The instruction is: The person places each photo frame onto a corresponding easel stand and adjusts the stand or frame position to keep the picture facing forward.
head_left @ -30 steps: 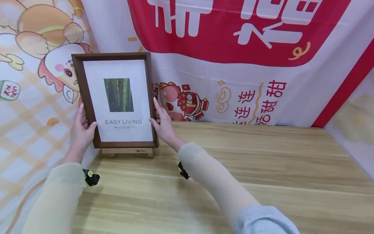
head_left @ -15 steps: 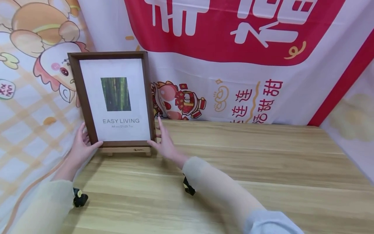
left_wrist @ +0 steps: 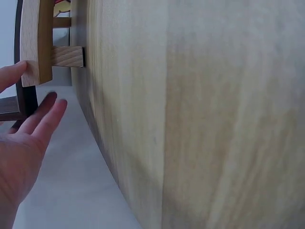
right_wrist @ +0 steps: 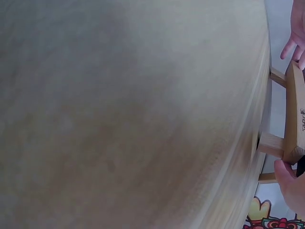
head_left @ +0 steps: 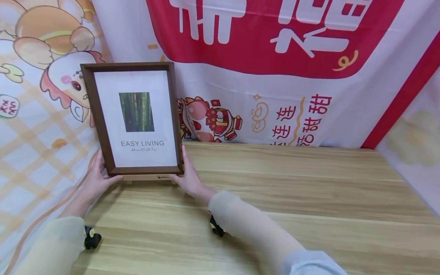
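A dark brown picture frame (head_left: pixel 99 114) with a white "EASY LIVING" sheet stands upright on a small wooden easel, its light ledge (head_left: pixel 144 177) under the frame. At the lower left corner is my left hand (head_left: pixel 97 181). Its thumb touches the end of the ledge (left_wrist: pixel 35 38) and its straight fingers extend behind the frame's corner. My right hand (head_left: pixel 192 181) lies at the lower right corner, fingers straight along the frame's side. In the right wrist view its thumb (right_wrist: pixel 284 174) meets the ledge's other end; its fingers are mostly hidden there.
The easel's short feet (left_wrist: pixel 67 56) rest on the wood-grain table (head_left: pixel 275 198). A printed red and white cloth (head_left: pixel 261 68) hangs behind it. On the left, a patterned cloth (head_left: pixel 38 152) comes close beside the frame.
Both hands have slid down the frame's sides to its lower corners, thumbs moving from the frame onto the ledge. The frame stays on the easel; the head view has shifted slightly.
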The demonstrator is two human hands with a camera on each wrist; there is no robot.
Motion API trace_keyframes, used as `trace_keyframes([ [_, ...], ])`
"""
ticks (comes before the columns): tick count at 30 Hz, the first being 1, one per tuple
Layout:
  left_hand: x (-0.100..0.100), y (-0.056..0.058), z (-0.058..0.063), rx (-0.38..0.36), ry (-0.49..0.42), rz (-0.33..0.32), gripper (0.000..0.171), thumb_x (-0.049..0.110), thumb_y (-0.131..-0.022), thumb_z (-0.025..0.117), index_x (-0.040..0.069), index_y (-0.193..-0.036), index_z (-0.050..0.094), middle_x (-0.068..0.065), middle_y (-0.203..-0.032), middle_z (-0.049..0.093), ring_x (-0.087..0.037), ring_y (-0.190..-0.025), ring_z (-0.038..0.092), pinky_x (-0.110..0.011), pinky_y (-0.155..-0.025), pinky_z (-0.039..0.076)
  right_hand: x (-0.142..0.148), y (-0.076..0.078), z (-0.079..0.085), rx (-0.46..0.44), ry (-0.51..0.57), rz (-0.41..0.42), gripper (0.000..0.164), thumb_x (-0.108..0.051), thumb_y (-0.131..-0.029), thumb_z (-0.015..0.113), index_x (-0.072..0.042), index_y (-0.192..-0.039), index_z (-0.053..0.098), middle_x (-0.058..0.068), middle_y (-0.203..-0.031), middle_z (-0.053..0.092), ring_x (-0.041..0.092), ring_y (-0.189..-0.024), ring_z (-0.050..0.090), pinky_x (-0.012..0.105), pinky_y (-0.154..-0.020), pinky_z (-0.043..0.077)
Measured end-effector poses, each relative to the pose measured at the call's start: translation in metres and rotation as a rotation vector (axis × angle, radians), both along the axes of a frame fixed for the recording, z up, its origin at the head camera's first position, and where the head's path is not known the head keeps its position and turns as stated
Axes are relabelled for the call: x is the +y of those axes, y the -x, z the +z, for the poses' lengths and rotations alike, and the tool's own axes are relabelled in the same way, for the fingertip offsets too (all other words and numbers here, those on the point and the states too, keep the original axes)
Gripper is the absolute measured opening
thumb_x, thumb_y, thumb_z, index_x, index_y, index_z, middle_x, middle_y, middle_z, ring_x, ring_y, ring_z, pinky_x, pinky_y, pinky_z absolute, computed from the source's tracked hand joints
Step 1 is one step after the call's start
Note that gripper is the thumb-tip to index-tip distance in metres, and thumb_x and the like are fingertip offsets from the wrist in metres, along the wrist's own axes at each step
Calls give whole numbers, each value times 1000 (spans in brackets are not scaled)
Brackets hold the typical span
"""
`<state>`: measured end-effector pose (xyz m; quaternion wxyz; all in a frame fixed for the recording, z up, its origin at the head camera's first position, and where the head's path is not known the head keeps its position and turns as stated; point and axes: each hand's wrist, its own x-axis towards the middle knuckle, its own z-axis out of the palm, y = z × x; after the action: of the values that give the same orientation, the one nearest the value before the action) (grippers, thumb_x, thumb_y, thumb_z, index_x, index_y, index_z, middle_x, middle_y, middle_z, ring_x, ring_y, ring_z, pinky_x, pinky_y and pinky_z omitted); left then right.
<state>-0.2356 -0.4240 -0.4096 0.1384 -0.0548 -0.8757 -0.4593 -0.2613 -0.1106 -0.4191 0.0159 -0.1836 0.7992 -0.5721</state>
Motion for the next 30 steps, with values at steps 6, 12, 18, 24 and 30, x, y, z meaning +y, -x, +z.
trace_keyframes([
  [6,4,-1,-2,-59,-68,-23,122,-7,-82,73,40,-152,-16,-38,-152,6,-62,-111,43,-25,-66,58,1,0,0,-15,-9,-11,116,-4,-84,73,-50,-149,-10,-1,-161,12,20,-144,20,38,-115,21],
  [12,8,-3,-5,-33,-50,-39,121,-7,-83,72,36,-153,-18,-43,-148,10,-45,-95,60,-30,-62,59,4,2,-1,-19,-15,-20,118,1,-83,72,-52,-148,-11,-3,-161,11,21,-144,20,40,-114,23],
  [18,22,-8,-7,-56,-173,-95,121,-13,-85,66,42,-150,-19,-48,-140,18,-17,-73,68,-41,-59,59,13,8,-2,-18,-11,-44,121,5,-81,73,-54,-148,-10,1,-160,15,22,-142,24,40,-113,25],
  [24,40,-15,-7,-65,-171,-83,120,-10,-86,66,48,-149,-19,-46,-135,25,-31,-75,68,-44,-60,59,25,12,-4,-20,-35,-69,123,2,-80,76,-56,-147,-10,4,-159,21,22,-141,27,38,-113,26],
  [30,55,-18,-11,-35,-157,-78,119,-8,-86,67,48,-149,-17,-45,-136,26,-37,-77,67,-44,-57,58,40,15,-5,-13,-40,-60,122,0,-80,77,-57,-146,-9,3,-160,19,23,-141,27,40,-113,26],
])
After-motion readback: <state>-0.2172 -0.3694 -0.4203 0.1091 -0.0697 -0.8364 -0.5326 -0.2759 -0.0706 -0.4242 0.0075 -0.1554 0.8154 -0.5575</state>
